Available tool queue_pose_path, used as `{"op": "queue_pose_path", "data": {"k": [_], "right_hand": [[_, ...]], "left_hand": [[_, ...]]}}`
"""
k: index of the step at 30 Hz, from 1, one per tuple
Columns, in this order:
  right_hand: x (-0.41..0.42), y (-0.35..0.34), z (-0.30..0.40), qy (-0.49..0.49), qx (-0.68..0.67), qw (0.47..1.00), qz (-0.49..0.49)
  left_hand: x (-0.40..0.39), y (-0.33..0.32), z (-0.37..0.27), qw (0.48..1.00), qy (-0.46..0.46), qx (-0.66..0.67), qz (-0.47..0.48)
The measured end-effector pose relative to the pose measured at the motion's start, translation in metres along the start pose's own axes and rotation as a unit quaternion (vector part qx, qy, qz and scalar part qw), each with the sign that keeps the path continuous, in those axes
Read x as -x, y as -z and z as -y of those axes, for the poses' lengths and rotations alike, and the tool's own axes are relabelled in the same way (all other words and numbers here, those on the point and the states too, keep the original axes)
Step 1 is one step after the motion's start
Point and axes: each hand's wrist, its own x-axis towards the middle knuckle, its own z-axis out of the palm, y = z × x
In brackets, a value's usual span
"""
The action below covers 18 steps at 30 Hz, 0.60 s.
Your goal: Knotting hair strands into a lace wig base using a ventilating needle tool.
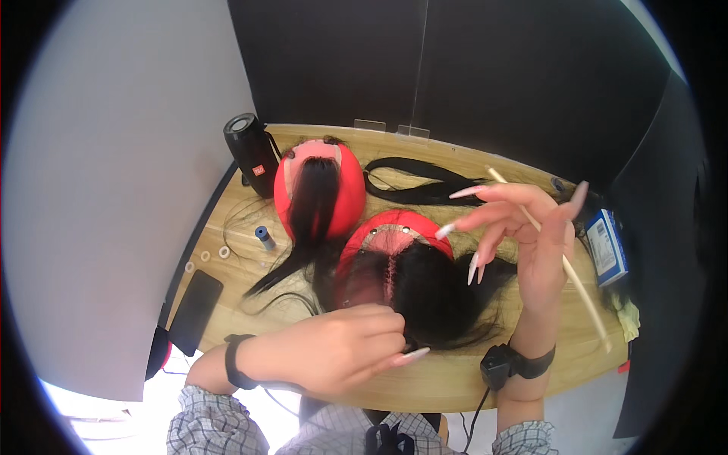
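In front of me on the table a red head form carries a lace wig cap with black hair parted down the middle. Metal pin heads show along the cap's edge. My left hand is curled closed at the near end of the form, with dark strands showing beside its thumb. My right hand is raised over the form's right side. A thin pale stick slants through its grip, and the long-nailed fingers are spread. The stick's lower end is blurred.
A second red head form with black hair stands at the back left, beside a black cylindrical speaker. A hair bundle lies behind. Leftward are a blue-capped small tube, several rings and a phone. A blue-white box stands right.
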Motion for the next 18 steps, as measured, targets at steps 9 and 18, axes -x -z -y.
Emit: {"op": "queue_pose_path", "data": {"k": [9,18], "right_hand": [[0.015,-0.025,-0.022,-0.173,-0.194,0.964,0.048],[0.027,-0.038,-0.055,-0.155,-0.218,0.954,0.135]], "left_hand": [[0.001,-0.01,0.028,0.947,-0.148,-0.285,-0.029],[0.007,-0.022,0.051,0.944,-0.143,-0.288,-0.071]]}}
